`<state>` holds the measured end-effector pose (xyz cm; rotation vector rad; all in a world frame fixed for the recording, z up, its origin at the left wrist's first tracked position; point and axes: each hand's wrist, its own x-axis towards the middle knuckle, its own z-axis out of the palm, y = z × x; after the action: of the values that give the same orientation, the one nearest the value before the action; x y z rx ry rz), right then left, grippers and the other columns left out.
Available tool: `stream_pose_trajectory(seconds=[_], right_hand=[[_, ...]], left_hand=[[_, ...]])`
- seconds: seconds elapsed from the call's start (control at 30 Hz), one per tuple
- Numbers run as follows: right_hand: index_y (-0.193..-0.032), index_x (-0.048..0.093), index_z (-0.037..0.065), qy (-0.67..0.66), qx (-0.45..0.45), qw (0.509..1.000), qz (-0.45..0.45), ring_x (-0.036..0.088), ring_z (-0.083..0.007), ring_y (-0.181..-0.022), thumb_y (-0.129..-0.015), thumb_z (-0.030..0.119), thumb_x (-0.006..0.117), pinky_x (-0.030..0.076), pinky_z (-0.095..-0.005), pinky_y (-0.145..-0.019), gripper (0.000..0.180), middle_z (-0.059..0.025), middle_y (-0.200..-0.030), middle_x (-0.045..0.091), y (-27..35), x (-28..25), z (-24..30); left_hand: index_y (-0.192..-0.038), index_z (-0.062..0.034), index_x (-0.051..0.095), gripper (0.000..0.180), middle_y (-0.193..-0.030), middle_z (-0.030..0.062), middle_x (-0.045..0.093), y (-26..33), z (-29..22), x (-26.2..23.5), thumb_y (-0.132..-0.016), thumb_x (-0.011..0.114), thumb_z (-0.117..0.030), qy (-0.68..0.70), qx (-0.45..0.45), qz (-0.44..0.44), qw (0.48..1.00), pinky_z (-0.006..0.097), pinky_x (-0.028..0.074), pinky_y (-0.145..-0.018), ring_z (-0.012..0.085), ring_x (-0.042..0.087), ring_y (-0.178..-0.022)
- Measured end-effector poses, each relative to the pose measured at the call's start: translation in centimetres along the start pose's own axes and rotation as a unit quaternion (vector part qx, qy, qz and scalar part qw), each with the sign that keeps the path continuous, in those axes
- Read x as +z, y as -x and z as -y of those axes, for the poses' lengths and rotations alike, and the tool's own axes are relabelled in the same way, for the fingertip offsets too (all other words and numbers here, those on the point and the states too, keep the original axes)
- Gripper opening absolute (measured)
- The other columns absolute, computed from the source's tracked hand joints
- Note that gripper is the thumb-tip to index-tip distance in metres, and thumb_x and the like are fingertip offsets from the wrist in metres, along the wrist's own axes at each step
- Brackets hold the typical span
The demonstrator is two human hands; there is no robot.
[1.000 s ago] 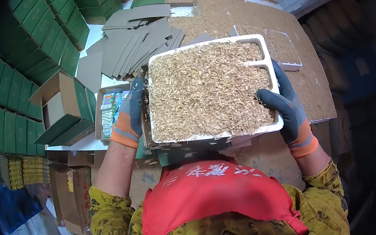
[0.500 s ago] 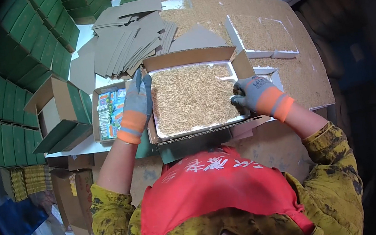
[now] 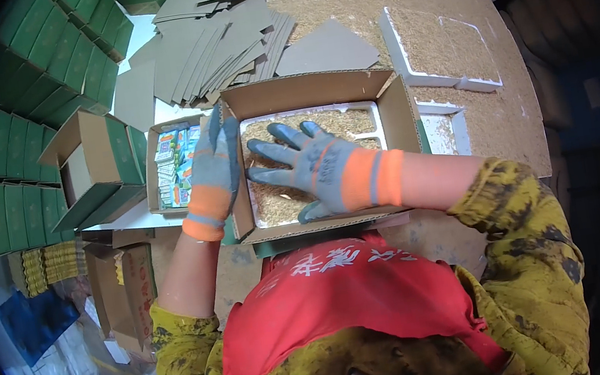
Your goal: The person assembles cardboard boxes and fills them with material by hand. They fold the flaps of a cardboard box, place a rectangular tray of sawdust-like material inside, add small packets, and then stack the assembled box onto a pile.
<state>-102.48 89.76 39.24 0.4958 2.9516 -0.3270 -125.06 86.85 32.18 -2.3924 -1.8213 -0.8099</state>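
An open cardboard box stands in front of me at the table's near edge. Inside sits a white tray filled with small tan, grain-like pieces. My right hand, in a grey and orange glove, lies spread and palm down over these pieces, hiding the middle of the tray. Along the box's left wall my left hand, gloved alike, rests with its fingers stretched out, holding nothing. Just left of it is a carton of small colourful packets.
Green boxes are stacked at the left, near an open green box. Grey cardboard sheets lie fanned behind. On the right, a white tray frame and a smaller white tray sit among tan material.
My right hand has moved left from the box's right side and spread over the tray's filling. The filled tray now sits lower in the box. My left hand stays at the left wall.
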Motion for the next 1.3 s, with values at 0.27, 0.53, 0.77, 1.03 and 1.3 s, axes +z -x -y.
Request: stream_pose_trajectory(seconds=[0.27,0.53,0.77,1.03,1.3], right_hand=[[-0.149,0.034,0.025,0.043,0.136,0.982,0.122,0.04,-0.0459,-0.132,-0.077,0.032,0.075,0.041,-0.0487,-0.105,0.083,-0.013,-0.154,0.032,6.9,-1.2,-3.7],[-0.134,0.054,0.016,-0.198,0.273,0.9,-0.277,0.059,-0.0317,-0.115,-0.081,0.019,0.072,0.047,-0.0412,-0.098,0.057,-0.0129,-0.131,0.058,9.2,-1.1,-23.0],[-0.152,0.025,0.021,0.163,0.165,0.971,0.065,0.034,-0.0432,-0.136,-0.07,0.026,0.077,0.029,-0.0506,-0.112,0.097,-0.0179,-0.15,0.036,1.1,10.1,-34.3],[-0.149,0.034,0.014,0.098,0.13,0.986,-0.017,0.039,-0.0362,-0.136,-0.08,0.007,0.064,0.03,-0.0437,-0.114,0.075,-0.017,-0.15,0.037,2.3,12.8,-35.0],[-0.118,0.064,0.02,0.149,0.194,0.963,-0.11,0.059,-0.0305,-0.113,-0.082,0.005,0.059,0.049,-0.0378,-0.095,0.04,-0.0081,-0.126,0.062,2.1,7.6,-31.8]], left_hand=[[-0.133,-0.004,0.05,0.057,-0.133,0.027,0.051,0.0,0.3,-0.4,-0.079,0.05,0.012,0.0,0.01,-0.025,1.0,0.045,0.046,-0.098,0.045,0.054,-0.114],[-0.132,-0.0026,0.052,0.043,-0.133,0.0252,0.053,0.3,-0.7,-0.9,-0.089,0.05,0.002,0.016,-0.02,-0.008,1.0,0.043,0.044,-0.102,0.0413,0.053,-0.121],[-0.129,0.0006,0.057,0.041,-0.124,0.0109,0.062,2.2,1.3,-4.0,-0.103,0.043,-0.028,0.405,-0.372,-0.095,0.83,0.031,0.046,-0.097,0.0201,0.06,-0.111],[-0.116,-0.0001,0.066,0.032,-0.098,0.0076,0.07,13.8,14.9,0.8,-0.095,0.058,-0.023,0.158,-0.525,-0.125,0.827,0.026,0.051,-0.076,0.0142,0.066,-0.085],[-0.103,-0.0085,0.071,0.051,-0.11,0.0105,0.067,9.1,17.4,8.3,-0.073,0.075,-0.05,-0.078,-0.558,0.125,0.817,0.039,0.047,-0.09,0.0307,0.062,-0.106]])
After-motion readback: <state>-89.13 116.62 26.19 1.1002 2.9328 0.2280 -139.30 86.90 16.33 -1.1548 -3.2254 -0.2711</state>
